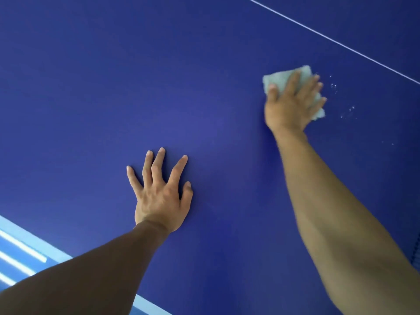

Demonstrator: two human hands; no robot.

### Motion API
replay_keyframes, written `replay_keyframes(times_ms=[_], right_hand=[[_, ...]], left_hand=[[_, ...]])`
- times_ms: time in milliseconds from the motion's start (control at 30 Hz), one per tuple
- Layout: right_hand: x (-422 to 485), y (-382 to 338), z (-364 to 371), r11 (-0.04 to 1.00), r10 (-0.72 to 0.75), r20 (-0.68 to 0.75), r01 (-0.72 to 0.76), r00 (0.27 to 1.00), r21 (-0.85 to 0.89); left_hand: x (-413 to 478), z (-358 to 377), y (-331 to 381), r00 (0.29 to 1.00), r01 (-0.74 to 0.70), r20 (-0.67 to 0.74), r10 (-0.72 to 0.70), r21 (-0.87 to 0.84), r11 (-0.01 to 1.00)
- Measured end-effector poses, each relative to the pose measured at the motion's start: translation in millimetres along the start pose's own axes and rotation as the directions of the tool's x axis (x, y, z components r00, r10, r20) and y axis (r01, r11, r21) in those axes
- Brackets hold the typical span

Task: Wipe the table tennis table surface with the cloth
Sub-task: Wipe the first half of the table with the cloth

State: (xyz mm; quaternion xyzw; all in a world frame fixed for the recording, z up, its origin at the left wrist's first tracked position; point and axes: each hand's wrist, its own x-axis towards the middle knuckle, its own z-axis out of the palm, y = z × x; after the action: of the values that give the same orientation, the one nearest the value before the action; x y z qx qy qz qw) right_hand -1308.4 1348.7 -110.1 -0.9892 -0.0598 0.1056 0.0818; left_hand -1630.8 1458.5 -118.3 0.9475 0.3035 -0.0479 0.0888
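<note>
While the far left of the view shows only the white edge band (34, 235) of the table tennis table (113, 87), with pale bright stripes beyond it that are too washed out to identify, the broad blue surface next to it looks even and unmarked, so that part either needs no wiping or has had it; the picture alone cannot settle which. Nearer the middle, the left hand (160, 194) lies flat on the blue top with its fingers spread wide, holding nothing and apparently bracing the person's lean across the table. Further right, the right hand (293, 103) presses down on a pale, crumpled cloth (283, 79), fingers splayed over it so that the cloth shows above the thumb and again past the little finger; it is in contact with the surface and slightly blurred. Just beside the cloth on its right sits a scatter of small droplets (345, 110), not yet wiped, and a few fainter specks lie lower down. Beyond them the thin white centre line (341, 43) runs diagonally. My judgement is that wiping is mid-course: the wet patch right of the cloth remains, and how much table lies outside the view cannot be told.
</note>
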Motion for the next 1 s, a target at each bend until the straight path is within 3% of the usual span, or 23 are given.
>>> replay_keyframes(times_ms=[100,167,233,333,467,533,567,633,733,800,900,1000], right_hand=[[-23.4,-65.5,21.2,0.96,-0.278,0.0,0.278,0.961,-0.019],[-59.5,-85.1,32.8,0.865,-0.499,0.029,0.499,0.866,-0.046],[-88.7,-75.3,36.9,0.785,-0.614,0.066,0.617,0.787,-0.061],[-89.9,-33.3,28.9,0.841,-0.534,0.063,0.537,0.843,-0.066],[-26.5,-25.9,10.1,0.978,-0.199,0.043,0.201,0.979,-0.051],[11.0,-57.6,8.3,0.998,-0.057,0.028,0.057,0.998,-0.015],[23.4,-77.7,9.7,0.999,-0.051,0.025,0.052,0.998,-0.009],[27.3,-116.2,17.3,0.983,-0.183,0.037,0.184,0.982,-0.021],[-16.7,-146.6,32.3,0.868,-0.49,0.074,0.494,0.869,-0.056],[-56.4,-130.3,38.4,0.818,-0.57,0.065,0.573,0.819,-0.051],[-97.4,-58.6,35.5,0.888,-0.46,0.02,0.46,0.888,-0.021],[-102.1,34.0,18.9,0.99,-0.141,-0.003,0.141,0.99,0.002]], left_hand=[[0.0,0.8,0.3,1.0,-0.007,-0.013,0.007,0.004,1.0],[1.4,-0.5,1.0,1.0,-0.005,0.0,0.005,0.009,1.0],[1.2,-1.8,1.2,1.0,-0.002,0.008,0.002,0.011,1.0],[1.2,-4.3,2.4,1.0,-0.005,0.025,0.005,0.019,1.0],[3.7,-7.7,3.7,0.999,-0.004,0.053,0.002,0.03,1.0],[2.9,-7.0,3.4,0.998,-0.011,0.06,0.008,0.039,0.999],[2.3,-5.6,2.2,0.998,-0.016,0.058,0.013,0.04,0.999],[2.5,-3.4,0.4,0.998,-0.026,0.057,0.024,0.044,0.999],[3.4,-2.2,0.1,0.998,-0.018,0.064,0.015,0.053,0.998],[3.2,-2.3,0.0,0.997,-0.012,0.071,0.009,0.049,0.999],[2.9,-4.6,0.2,0.998,-0.002,0.062,0.001,0.013,1.0],[3.6,-11.0,5.4,0.996,0.013,0.089,-0.012,-0.007,1.0]])
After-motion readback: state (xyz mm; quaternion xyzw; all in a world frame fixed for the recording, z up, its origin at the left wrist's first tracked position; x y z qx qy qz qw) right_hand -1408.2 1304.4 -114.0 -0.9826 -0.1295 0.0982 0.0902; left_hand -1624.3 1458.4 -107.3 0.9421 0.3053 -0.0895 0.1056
